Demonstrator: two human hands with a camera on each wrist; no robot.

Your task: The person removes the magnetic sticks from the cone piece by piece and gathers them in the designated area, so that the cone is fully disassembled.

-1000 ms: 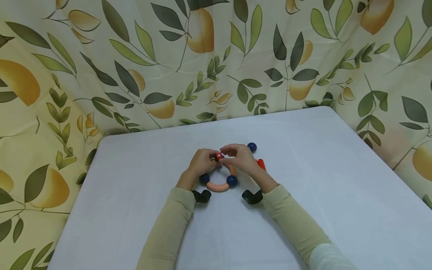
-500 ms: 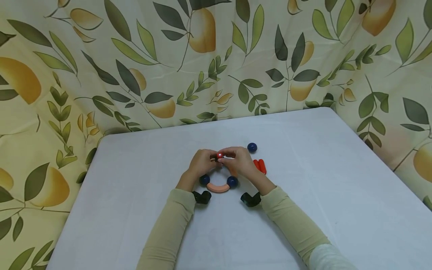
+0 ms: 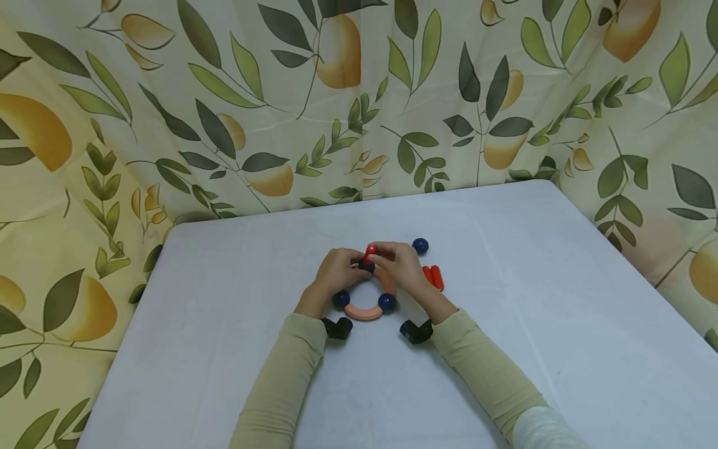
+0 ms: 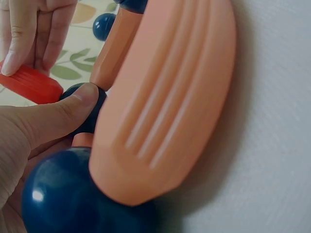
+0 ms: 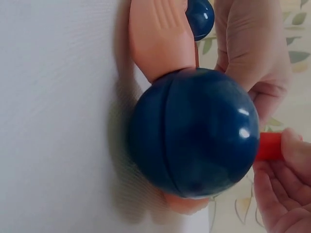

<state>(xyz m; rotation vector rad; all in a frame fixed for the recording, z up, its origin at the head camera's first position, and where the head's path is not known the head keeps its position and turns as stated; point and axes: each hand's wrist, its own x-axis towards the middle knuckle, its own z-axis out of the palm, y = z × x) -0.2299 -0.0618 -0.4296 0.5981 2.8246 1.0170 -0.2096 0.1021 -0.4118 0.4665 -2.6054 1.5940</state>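
Observation:
Three dark blue balls and curved peach pieces form a ring in the middle of the table; the front curved piece point(image 3: 363, 313) lies between two balls. My left hand point(image 3: 335, 272) pinches the ring's far ball point(image 3: 366, 267), its thumb on the ball in the left wrist view. Above that ball, my right hand point(image 3: 401, 265) holds a short red stick point(image 3: 370, 252) by finger and thumb. In the left wrist view, the lower end of the red stick point(image 4: 36, 86) meets the ball point(image 4: 92, 114). My left hand hides the ring's left side.
To the right of the ring lie more red sticks point(image 3: 433, 277). Behind them is a loose blue ball point(image 3: 420, 246). Black wrist-worn devices point(image 3: 417, 332) show below each hand. A patterned cloth point(image 3: 314, 125) hangs behind the white table point(image 3: 505, 274).
The red stick, earlier seen end-on between both hands, now stands more upright over the ring's far ball, which has come into sight. The loose ball and red sticks stay put.

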